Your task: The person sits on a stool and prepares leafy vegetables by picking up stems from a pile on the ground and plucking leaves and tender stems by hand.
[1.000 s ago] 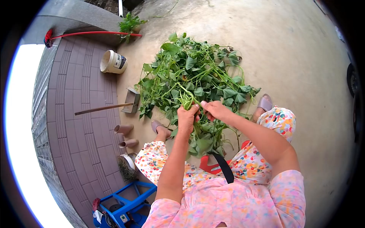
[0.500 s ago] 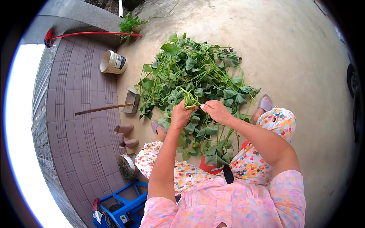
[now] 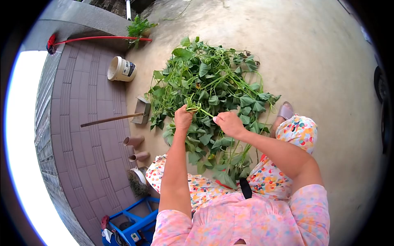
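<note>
A large heap of leafy green vines (image 3: 205,78) lies on the concrete floor in front of me, and some of it trails down between my legs. My left hand (image 3: 183,118) is closed round a looped bunch of green stems (image 3: 193,108) above the heap. To its right, my right hand (image 3: 230,124) pinches the end of a pale green stem that stretches across from the bunch. The fingertips of both hands are partly hidden by the stems and the grip.
At the left stand a white bucket (image 3: 122,69), a dustpan (image 3: 140,110) with a wooden handle, and pinkish boots (image 3: 133,141). A blue frame (image 3: 137,223) is at the lower left. A red-handled mop (image 3: 98,37) lies by a potted plant (image 3: 138,28).
My left hand has moved left and a little up, widening the gap between my hands. A stretch of stem now spans that gap. Leaves hanging below have shifted.
</note>
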A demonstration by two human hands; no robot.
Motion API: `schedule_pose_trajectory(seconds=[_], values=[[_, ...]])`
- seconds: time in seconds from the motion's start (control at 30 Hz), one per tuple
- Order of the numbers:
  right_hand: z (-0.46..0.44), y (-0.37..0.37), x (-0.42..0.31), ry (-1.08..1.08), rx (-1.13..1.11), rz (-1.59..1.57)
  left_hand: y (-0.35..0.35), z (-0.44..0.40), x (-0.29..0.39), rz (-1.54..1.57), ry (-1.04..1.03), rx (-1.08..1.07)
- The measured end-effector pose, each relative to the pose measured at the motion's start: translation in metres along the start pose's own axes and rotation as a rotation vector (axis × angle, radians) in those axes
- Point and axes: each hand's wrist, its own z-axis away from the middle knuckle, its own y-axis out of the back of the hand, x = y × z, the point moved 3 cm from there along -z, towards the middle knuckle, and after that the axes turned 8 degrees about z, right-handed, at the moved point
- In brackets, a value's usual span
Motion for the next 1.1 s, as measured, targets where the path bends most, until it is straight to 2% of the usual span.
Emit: schedule_pose_trajectory(seconds=[0.13,0.23,0.3,0.53,0.6,0.73,0.83,1.1], values=[[-0.001,-0.002,0.004,-0.087,0.024,0.026,-0.014,-0.006,0.001,0.103,0.118,-0.009],[-0.003,-0.004,0.008,-0.067,0.085,0.015,-0.021,-0.014,-0.005,0.043,0.126,0.013],[-0.002,-0.003,0.008,-0.092,0.094,0.020,-0.025,-0.020,-0.014,0.114,0.107,0.001],[0.001,0.007,-0.003,-0.196,-0.006,0.095,-0.026,-0.019,0.001,0.016,0.100,-0.018],[0.003,0.008,-0.004,-0.202,0.007,0.095,-0.027,-0.018,0.006,-0.051,0.207,0.029],[0.001,0.005,-0.002,-0.203,0.022,0.097,-0.025,-0.016,0.010,-0.071,0.243,0.051],[0.002,0.006,-0.003,-0.184,0.030,0.130,-0.027,-0.019,0.014,-0.201,0.273,0.039],[0.005,0.007,-0.007,-0.223,0.007,0.128,-0.028,-0.013,0.034,-0.228,0.344,0.041]])
